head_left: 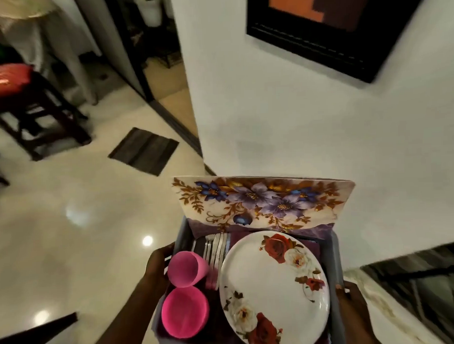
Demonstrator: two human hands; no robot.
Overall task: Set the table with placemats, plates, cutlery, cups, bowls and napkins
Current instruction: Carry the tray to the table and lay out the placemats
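carrier: grey tray (183,231) | on it: plate (273,286); pink cup (184,268); pink bowl (184,312); cutlery (214,247); floral placemats (263,201)

A glossy pale floor (67,203) holds a dark mat (144,150) near a dark wooden stool (38,119) with a red cushion (6,81). A framed picture (331,21) hangs on the white wall (270,119).

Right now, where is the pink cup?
The pink cup lies tipped in the tray's left side, beside the left hand, above the pink bowl, left of the plate.
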